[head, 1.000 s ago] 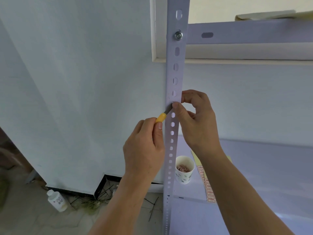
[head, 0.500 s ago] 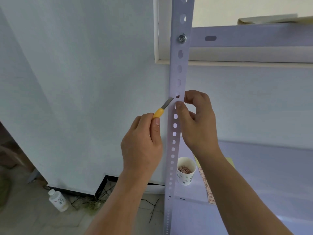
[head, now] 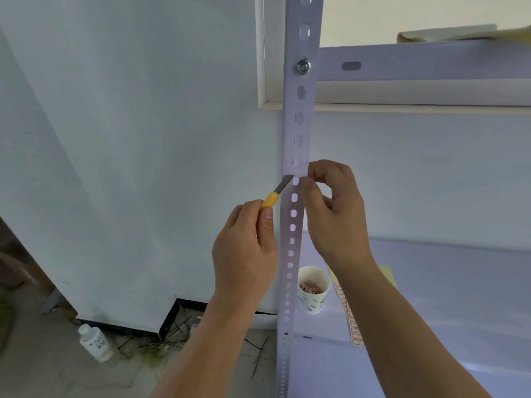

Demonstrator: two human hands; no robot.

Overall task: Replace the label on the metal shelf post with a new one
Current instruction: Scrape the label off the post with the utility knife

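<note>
The perforated metal shelf post (head: 298, 130) runs upright through the middle of the head view. My left hand (head: 244, 254) grips a yellow-handled knife (head: 270, 199), its blade tip lying against the post's front at the left edge. My right hand (head: 333, 208) is level with the blade, and its thumb and forefinger pinch the lower edge of a pale label (head: 300, 177) at the post's right side. The label is nearly the colour of the post and its extent is hard to make out. A sheet of red-bordered labels (head: 349, 320) lies on the lower shelf.
A paper cup (head: 313, 294) holding scraps stands on the lower shelf (head: 445, 297) beside the post. A bolt (head: 303, 66) joins the post to the upper shelf beam (head: 431, 61). On the floor at lower left lies a white bottle (head: 96, 343), with loose twigs nearby.
The knife blade, half a second ago just left of the post, now lies on the post's front beside my right thumb. My right hand stays pinched at the same spot.
</note>
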